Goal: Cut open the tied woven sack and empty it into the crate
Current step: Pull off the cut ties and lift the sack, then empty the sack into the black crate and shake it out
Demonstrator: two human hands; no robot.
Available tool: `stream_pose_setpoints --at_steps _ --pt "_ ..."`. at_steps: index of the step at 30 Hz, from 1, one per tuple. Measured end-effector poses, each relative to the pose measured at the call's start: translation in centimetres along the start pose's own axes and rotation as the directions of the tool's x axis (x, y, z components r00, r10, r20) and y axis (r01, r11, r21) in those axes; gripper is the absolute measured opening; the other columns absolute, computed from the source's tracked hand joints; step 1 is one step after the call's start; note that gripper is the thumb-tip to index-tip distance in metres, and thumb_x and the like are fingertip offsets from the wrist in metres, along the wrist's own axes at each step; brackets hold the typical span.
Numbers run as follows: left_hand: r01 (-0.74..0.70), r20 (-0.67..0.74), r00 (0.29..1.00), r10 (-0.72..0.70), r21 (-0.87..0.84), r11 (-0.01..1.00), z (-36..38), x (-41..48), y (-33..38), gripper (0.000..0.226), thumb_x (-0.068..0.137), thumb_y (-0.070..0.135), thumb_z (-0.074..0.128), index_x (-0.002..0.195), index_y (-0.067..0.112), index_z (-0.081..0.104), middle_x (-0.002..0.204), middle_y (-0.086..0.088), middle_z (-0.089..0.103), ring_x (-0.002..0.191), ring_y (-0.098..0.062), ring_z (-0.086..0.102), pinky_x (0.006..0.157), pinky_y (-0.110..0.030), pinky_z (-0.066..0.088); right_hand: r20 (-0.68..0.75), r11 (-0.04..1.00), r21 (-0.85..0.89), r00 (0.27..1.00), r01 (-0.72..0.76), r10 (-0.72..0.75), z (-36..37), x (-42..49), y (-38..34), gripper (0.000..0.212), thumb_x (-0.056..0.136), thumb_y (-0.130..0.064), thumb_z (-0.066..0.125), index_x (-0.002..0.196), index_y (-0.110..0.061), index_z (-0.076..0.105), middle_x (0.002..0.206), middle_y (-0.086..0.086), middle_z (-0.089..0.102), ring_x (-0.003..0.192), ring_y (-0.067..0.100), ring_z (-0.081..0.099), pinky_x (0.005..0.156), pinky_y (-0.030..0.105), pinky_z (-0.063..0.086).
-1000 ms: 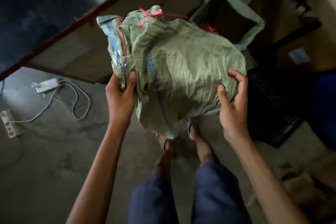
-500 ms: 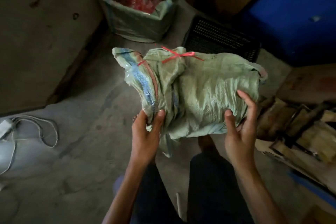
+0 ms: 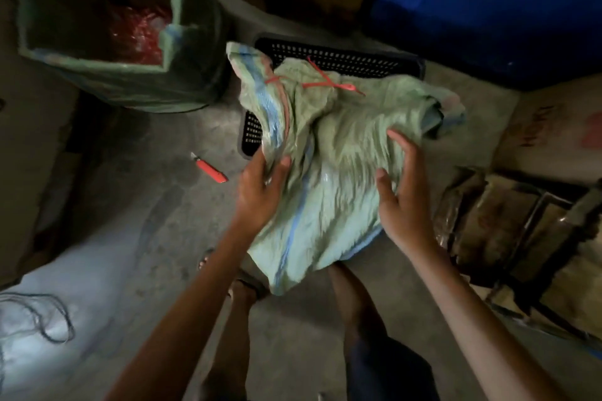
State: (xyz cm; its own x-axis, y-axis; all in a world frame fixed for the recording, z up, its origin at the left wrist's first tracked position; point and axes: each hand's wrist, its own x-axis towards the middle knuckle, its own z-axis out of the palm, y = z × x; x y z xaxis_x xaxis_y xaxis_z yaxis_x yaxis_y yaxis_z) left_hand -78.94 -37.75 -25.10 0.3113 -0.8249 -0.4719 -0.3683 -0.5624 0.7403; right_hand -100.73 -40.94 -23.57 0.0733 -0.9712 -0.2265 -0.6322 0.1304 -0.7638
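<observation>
Right now my left hand (image 3: 260, 195) pinches a fold at the near-left edge of the woven sack (image 3: 342, 153), thumb on top and fingers curled under. My right hand (image 3: 405, 208) lies against the sack's other side with its fingers (image 3: 407, 153) straight and spread, propping rather than gripping. The sack hangs in the air between my hands, its bunched neck pointing away from me and the red tie (image 3: 325, 83) uncut. Just beyond that neck, partly hidden under the sack, sits the black crate (image 3: 345, 57). The red cutter (image 3: 211, 170) lies on the floor (image 3: 136, 238), near my left hand on its left. Further out that way stands an open green bag (image 3: 172, 19) with something red inside.

My worry is that only one hand truly grips. The slick weave could slide off my flat right palm and the sack drop short of the crate. To reach the cutter I must free a hand, and a one-handed hold may let the sack sag or twist. Cutting at that bunched neck, the blade could slip toward my fingers.
</observation>
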Motion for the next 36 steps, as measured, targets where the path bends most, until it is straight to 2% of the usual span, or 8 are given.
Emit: stream_pose_setpoints --at_steps 6,12,19,21,23,28,32,36 --pt "0.129 -0.001 0.991 -0.130 0.125 0.984 3.8 10.9 -2.8 0.057 0.095 0.036 0.063 0.141 0.005 0.050 0.122 -0.013 0.068 0.107 -0.028 0.066 0.096 -0.042 0.054 0.091 0.960 -0.157 0.965 -0.229 0.245 2.6 9.2 8.7 0.065 0.093 -0.020 0.057 0.150 -0.026 0.026 0.154 0.016 0.029 0.142 0.030 0.032 0.113 0.046 0.035" --pt "0.295 0.064 0.947 -0.316 0.225 0.929 5.3 15.8 -4.4 0.064 0.096 0.021 0.066 0.149 0.006 0.033 0.128 -0.023 0.063 0.114 -0.036 0.063 0.092 -0.037 0.050 0.131 0.855 -0.406 0.905 -0.324 0.405 4.2 11.7 11.8 0.065 0.094 -0.034 0.056 0.151 -0.033 0.025 0.162 0.018 0.014 0.147 0.038 0.023 0.115 0.051 0.029" --pt "0.327 0.214 0.927 -0.308 -0.062 0.943 8.1 15.5 -6.4 0.070 0.096 -0.018 0.033 0.159 0.013 0.024 0.054 0.002 0.064 0.038 0.000 0.049 0.042 -0.015 0.040 0.389 0.918 -0.384 0.884 -0.101 0.260 9.0 8.8 14.5 0.059 0.093 -0.037 0.053 0.148 -0.026 0.033 0.157 0.011 0.030 0.144 0.032 0.030 0.112 0.052 0.035" --pt "0.289 0.234 0.932 -0.277 -0.018 0.957 9.0 15.6 -7.5 0.077 0.095 -0.006 0.041 0.163 0.014 0.011 0.104 -0.006 0.075 0.067 0.000 0.065 0.064 -0.018 0.054 0.411 0.896 -0.425 0.855 -0.127 0.316 10.2 8.3 15.8 0.060 0.096 -0.037 0.051 0.150 -0.027 0.029 0.159 0.011 0.026 0.146 0.031 0.026 0.114 0.053 0.030" --pt "0.088 0.173 0.979 -0.105 0.103 0.991 9.8 14.9 -8.6 0.089 0.087 0.013 0.052 0.163 0.009 0.007 0.160 -0.017 0.038 0.135 -0.021 0.053 0.112 -0.041 0.046 0.426 0.865 -0.481 0.823 -0.145 0.375 11.2 8.2 17.0 0.061 0.098 -0.037 0.049 0.153 -0.030 0.024 0.163 0.011 0.018 0.148 0.031 0.021 0.115 0.055 0.027" --pt "-0.337 0.136 0.938 0.320 0.583 0.739 11.7 13.0 -12.0 0.074 0.095 0.037 0.045 0.159 0.004 0.027 0.165 -0.023 0.025 0.155 -0.039 0.021 0.126 -0.050 0.017 0.473 0.808 -0.589 0.799 -0.026 0.371 13.7 8.9 20.2 0.062 0.099 -0.042 0.043 0.155 -0.030 0.018 0.165 0.010 0.009 0.152 0.030 0.008 0.117 0.056 0.015" --pt "-0.295 0.337 0.941 -0.013 0.840 0.455 12.8 15.5 -15.3 0.070 0.104 0.052 0.021 0.163 0.014 0.018 0.169 -0.022 0.012 0.158 -0.037 0.004 0.127 -0.050 -0.001 0.468 0.776 -0.626 0.831 0.073 0.300 15.7 9.8 23.0 0.057 0.099 -0.050 0.035 0.152 -0.030 0.024 0.160 0.010 0.026 0.148 0.030 0.022 0.115 0.052 0.019" --pt "-0.213 0.330 0.878 -0.346 0.918 0.336 12.8 19.4 -18.8 0.067 0.103 0.051 0.010 0.154 0.021 0.040 0.160 -0.014 0.040 0.152 -0.045 0.020 0.123 -0.064 -0.001 0.532 0.755 -0.655 0.720 0.015 0.446 17.0 10.7 25.5 0.055 0.100 -0.055 0.021 0.141 -0.029 0.046 0.142 0.011 0.054 0.130 0.031 0.051 0.107 0.047 0.031"
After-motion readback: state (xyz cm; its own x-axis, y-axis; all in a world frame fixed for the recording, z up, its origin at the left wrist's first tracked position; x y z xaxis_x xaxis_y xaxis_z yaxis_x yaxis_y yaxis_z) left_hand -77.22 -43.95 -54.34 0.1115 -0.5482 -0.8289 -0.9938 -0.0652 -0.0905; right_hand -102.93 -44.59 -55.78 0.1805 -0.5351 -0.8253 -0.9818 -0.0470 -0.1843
